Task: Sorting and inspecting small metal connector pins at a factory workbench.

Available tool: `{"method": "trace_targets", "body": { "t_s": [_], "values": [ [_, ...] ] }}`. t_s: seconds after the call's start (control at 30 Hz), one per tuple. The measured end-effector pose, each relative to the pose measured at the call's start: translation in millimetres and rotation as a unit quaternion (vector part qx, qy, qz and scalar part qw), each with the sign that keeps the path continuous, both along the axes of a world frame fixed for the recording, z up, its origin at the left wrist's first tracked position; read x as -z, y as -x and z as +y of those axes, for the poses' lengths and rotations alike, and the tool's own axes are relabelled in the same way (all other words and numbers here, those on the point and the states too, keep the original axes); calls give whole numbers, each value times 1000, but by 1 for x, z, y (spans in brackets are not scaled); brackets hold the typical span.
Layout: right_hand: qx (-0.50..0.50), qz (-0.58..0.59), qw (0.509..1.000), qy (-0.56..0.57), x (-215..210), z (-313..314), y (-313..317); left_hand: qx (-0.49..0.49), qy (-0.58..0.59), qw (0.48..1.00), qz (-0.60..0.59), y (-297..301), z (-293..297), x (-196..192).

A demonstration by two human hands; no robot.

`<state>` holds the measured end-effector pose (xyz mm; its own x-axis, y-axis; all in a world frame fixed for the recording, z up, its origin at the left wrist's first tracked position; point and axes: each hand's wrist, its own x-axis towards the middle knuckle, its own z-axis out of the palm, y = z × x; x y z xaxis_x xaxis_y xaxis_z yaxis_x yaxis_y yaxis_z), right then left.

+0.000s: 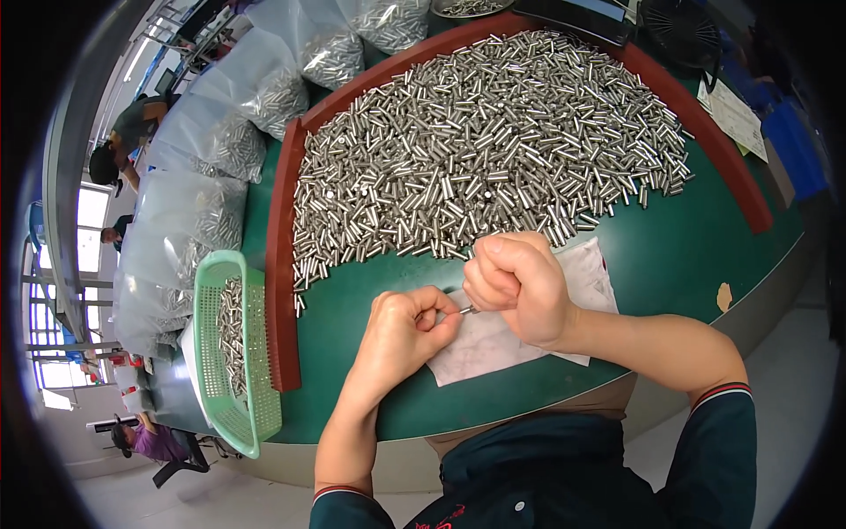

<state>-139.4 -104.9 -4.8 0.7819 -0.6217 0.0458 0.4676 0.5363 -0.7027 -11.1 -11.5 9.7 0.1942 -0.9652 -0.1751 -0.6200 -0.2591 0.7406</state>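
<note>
Over a white cloth (pixel 483 345), my left hand (pixel 401 333) pinches a small shiny metal pin (pixel 467 310) between thumb and fingertips. The pin's far end meets the curled fingers of my right hand (pixel 520 286), which is closed in a fist; what else lies inside it is hidden. Just beyond both hands spreads a large heap of loose metal pins (pixel 476 150) on the green table (pixel 352 304).
A dark red rail (pixel 283 264) borders the heap. Left of it stands a green plastic basket (pixel 256 370) with pins inside. Clear bags of pins (pixel 216 216) line the far left. Papers (pixel 733 116) and a black fan (pixel 679 35) are at the far right. Other people are in the background.
</note>
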Motion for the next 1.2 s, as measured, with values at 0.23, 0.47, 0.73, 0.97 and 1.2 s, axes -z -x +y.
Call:
{"method": "trace_targets", "body": {
  "t_s": [0.23, 0.47, 0.73, 0.97, 1.2],
  "values": [
    [-12, 2, 1000, 0, 2, -1, 0, -1, 6, 1000, -14, 1, 1, 1],
    [-5, 4, 1000, 28, 0, 5, 1, 1, 20, 999, -25, 3, 3, -1],
    [-7, 11, 999, 49, -3, 7, 2, 18, 25, 999, -29, 4, -2, -1],
    [-6, 48, 992, 116, -6, 13, -1, 13, 21, 998, -57, 0, 0, -9],
    [-19, 39, 998, 49, -2, 14, 0, -106, 8, 729, 676, -36, 1, 13]
  ]
}}
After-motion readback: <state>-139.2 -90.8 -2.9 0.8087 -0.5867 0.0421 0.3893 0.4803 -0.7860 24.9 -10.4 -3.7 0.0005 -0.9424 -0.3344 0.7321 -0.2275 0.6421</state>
